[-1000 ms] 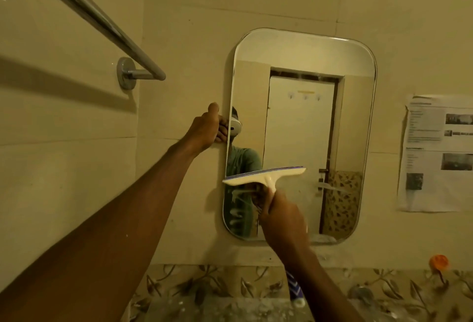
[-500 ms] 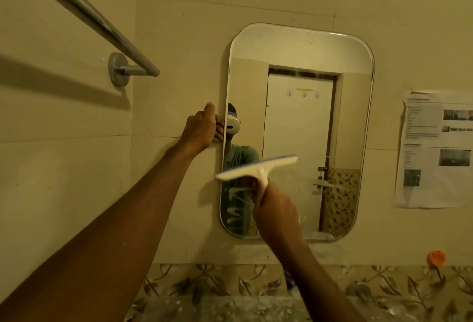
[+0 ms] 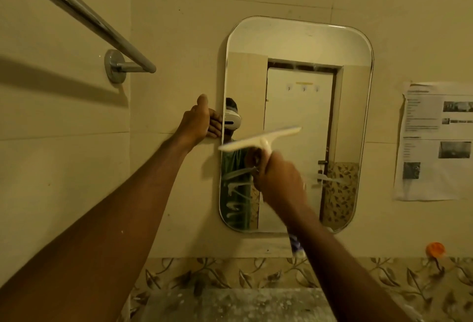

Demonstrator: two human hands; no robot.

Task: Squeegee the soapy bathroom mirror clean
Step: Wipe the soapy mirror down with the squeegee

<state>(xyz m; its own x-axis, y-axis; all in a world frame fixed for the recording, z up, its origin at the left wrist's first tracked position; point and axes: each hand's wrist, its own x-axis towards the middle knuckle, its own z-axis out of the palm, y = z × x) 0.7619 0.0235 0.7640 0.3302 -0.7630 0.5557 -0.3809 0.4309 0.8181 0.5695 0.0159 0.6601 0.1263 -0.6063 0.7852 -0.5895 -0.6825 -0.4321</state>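
Higher than half a second ago, the one squeegee (image 3: 258, 139) lies tilted across the single mirror (image 3: 302, 47), right hand (image 3: 280, 180) gripping its handle; left hand (image 3: 198, 122) clasps the mirror's left edge; soap streaks (image 3: 235, 186) below.

Large cream tiles (image 3: 179, 14) cover two walls that meet in a corner left of centre. A chrome towel bar (image 3: 84, 14) runs along the left wall to a round mount (image 3: 115, 66) and casts a broad shadow (image 3: 64, 86) beneath it. A printed sheet (image 3: 435, 142) with small photos hangs on the far wall at right. Below it runs a band of leaf-patterned tiles (image 3: 384, 278). Just above the band sits a small orange object (image 3: 435, 249), perhaps a cap. A speckled grey ledge (image 3: 230, 306) lies at the bottom. The light is warm and dim.
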